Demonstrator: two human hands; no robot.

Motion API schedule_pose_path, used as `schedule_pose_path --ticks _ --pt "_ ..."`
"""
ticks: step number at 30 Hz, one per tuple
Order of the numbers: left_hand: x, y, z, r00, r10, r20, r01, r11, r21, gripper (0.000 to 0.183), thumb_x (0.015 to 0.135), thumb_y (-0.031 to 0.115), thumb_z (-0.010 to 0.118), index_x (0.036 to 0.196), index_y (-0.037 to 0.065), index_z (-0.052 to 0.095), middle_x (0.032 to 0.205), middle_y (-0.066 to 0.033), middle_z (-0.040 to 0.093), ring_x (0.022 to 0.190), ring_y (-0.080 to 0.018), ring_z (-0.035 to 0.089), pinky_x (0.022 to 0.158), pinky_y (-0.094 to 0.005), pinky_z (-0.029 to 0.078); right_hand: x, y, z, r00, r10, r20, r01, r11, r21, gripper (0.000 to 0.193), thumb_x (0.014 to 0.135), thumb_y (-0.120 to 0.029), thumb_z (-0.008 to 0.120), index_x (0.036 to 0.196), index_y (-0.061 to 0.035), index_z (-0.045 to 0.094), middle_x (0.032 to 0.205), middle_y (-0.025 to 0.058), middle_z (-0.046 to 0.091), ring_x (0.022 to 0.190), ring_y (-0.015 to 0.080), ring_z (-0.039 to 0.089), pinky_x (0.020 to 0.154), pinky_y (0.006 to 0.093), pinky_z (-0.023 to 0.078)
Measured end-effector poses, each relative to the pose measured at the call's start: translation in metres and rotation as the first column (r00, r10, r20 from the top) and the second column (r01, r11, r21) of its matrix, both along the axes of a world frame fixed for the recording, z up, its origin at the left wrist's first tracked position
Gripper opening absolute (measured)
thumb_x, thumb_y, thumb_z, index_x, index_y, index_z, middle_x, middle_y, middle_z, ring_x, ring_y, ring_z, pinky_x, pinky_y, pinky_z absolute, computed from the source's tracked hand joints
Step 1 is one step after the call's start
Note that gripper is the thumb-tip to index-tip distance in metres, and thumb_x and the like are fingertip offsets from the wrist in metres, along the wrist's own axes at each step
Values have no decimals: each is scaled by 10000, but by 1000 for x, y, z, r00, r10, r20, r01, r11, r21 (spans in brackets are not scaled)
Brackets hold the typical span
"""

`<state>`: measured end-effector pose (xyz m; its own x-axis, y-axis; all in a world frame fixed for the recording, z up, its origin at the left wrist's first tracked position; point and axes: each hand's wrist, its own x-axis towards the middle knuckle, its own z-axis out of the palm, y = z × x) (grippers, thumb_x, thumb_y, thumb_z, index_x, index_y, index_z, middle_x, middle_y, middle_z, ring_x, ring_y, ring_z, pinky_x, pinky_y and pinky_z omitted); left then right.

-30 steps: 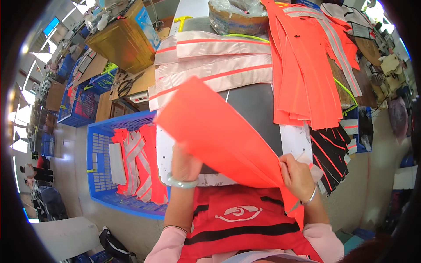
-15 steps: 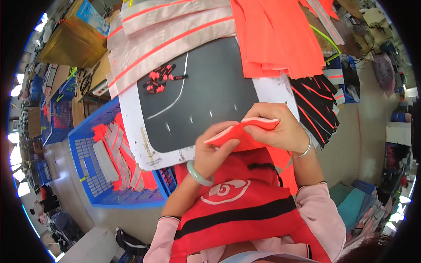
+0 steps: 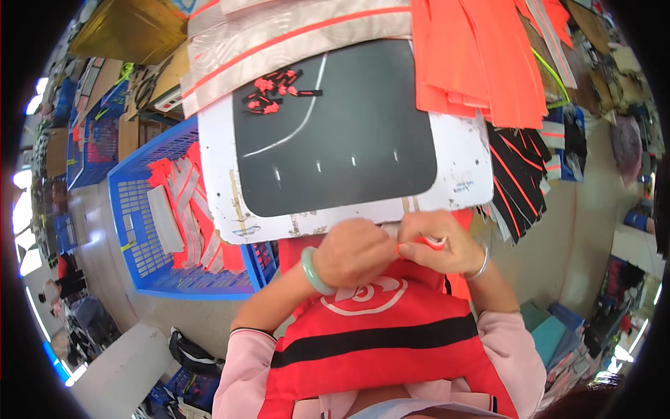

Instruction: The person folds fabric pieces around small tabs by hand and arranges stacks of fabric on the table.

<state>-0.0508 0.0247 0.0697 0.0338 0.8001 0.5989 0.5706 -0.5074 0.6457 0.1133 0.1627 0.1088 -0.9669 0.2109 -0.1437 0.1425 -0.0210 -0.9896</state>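
Close together above my lap, just off the table's front edge, both my hands are closed. My right hand point(image 3: 441, 241) grips a folded orange-red fabric strip point(image 3: 435, 243) with a pale inner side, and only a small curl of it shows. My left hand point(image 3: 354, 253) presses its fingers against my right fingertips at the same strip. Its back hides most of what it pinches. A red apron point(image 3: 380, 343) with a black band lies under both hands.
A white table point(image 3: 460, 167) with a dark inset panel point(image 3: 342, 126) stands ahead. Small black-and-pink pieces point(image 3: 276, 91) lie on it. Beige striped strips point(image 3: 293, 45) and orange fabric point(image 3: 474, 63) cover its far side. Left is a blue basket point(image 3: 202, 283) of strips; right, black strips point(image 3: 513, 178).
My hands have come together and nearer to my body. The strip, earlier stretched between them, is now bunched and mostly hidden. The table sits higher in view.
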Motion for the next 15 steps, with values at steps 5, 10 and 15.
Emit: schedule_pose_path --ticks 5,10,15 --pt "8 -10 -7 992 124 -16 -124 991 -51 156 736 35 682 885 39 636 710 -77 542 596 -246 553 522 -355 439 9 -19 -28 985 -164 62 173 963 -207 108 859 -91 665 882 12 640 806 64 655 756 133 596 707 293 474" --pt "-34 12 -17 902 310 301 -155 882 -445 90 821 60 686 907 37 669 794 -106 629 689 -257 609 642 -333 494 23 -5 -41 927 -281 248 233 950 206 166 854 -142 699 914 7 657 728 90 609 657 135 549 625 294 456" --pt "-166 39 -58 649 709 -275 -759 577 -302 126 827 104 694 938 51 666 905 -107 629 750 -288 638 672 -375 513 67 31 -43 889 -344 301 229 905 358 182 834 -161 703 885 5 647 657 118 591 585 174 534 577 314 441"
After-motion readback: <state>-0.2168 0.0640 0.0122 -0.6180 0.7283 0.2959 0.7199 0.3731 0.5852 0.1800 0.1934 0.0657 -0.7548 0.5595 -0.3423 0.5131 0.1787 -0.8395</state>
